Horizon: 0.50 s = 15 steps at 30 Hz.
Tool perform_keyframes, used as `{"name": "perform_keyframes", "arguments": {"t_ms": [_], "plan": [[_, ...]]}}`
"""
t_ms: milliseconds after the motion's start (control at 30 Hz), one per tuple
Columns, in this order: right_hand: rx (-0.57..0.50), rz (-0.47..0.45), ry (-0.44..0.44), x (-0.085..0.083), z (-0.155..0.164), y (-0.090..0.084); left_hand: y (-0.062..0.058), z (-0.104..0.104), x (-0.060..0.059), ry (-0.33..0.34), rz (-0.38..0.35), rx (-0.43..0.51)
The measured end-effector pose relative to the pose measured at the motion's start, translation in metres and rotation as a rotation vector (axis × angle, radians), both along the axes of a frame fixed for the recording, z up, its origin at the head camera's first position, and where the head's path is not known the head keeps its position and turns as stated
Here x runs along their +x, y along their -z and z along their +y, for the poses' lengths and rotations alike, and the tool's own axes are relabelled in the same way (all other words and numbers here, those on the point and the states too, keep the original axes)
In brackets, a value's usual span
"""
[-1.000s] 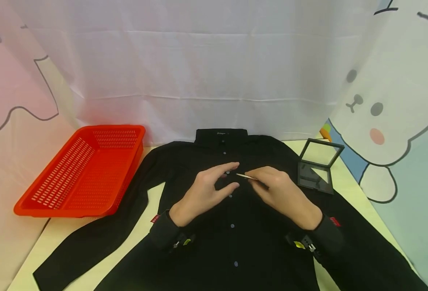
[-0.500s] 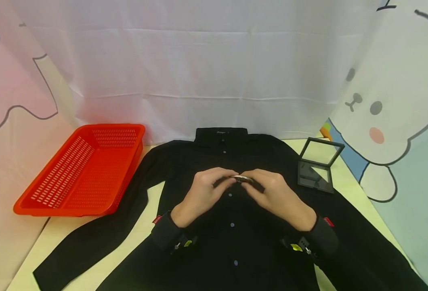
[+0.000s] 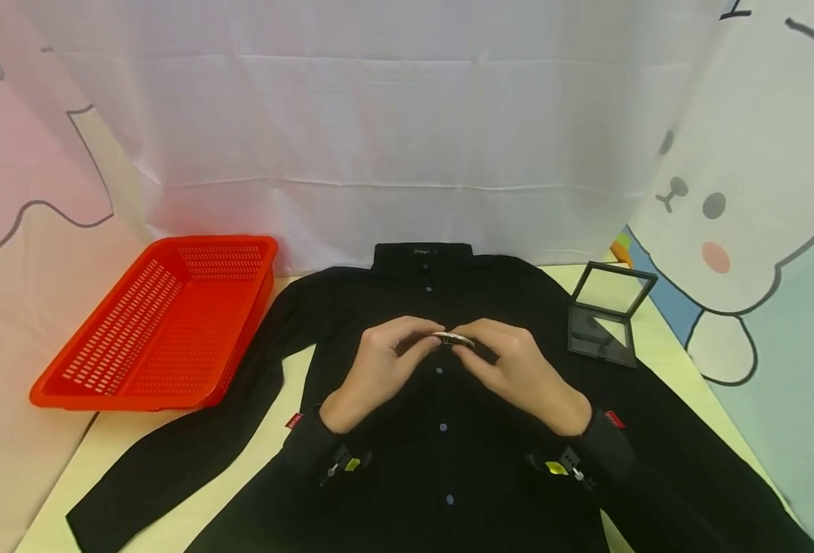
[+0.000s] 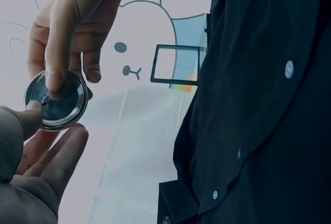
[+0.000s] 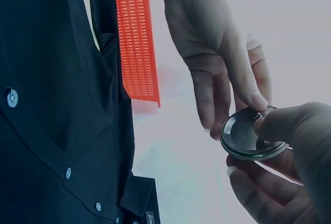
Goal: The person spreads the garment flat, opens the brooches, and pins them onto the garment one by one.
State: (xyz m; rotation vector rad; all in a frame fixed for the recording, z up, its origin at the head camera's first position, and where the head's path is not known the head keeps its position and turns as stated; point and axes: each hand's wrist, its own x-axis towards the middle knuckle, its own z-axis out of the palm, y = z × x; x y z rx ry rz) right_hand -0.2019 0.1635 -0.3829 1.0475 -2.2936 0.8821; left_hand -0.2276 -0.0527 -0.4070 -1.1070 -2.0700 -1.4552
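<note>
The round silver metal pin badge (image 3: 454,339) sits directly between the two hands, raised a little above the chest of the black long-sleeved button shirt (image 3: 441,430) spread flat on the pale table (image 3: 656,338). The left hand (image 3: 379,369) approaches from the badge's left and the right hand (image 3: 517,372) from its right; both touch it, so neither is nearer. In the head view the badge shows nearly edge-on, its flat faces close to level.

The left hand pinches the rim with thumb and curled fingers. The right hand grips the opposite rim, with its fingertips (image 4: 54,81) pressed onto the back face near the pin clasp.

The badge (image 4: 56,101) is a shallow disc with a bright rolled edge and a dark, reflective back (image 5: 253,138). Whether the pin is unlatched cannot be determined.
</note>
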Motion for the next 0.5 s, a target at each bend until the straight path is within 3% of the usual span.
{"name": "perform_keyframes", "arguments": {"t_ms": [167, 367, 500], "plan": [[0.012, 0.003, -0.009, -0.004, -0.004, 0.004, 0.004, -0.005, -0.001, 0.007, 0.015, 0.008], [0.061, 0.026, -0.009, -0.014, -0.013, 0.011, 0.005, -0.011, -0.005, -0.062, 0.090, -0.061], [0.119, 0.075, -0.001, -0.021, -0.020, 0.014, 0.007, -0.016, -0.011, -0.099, 0.085, -0.094]]}}
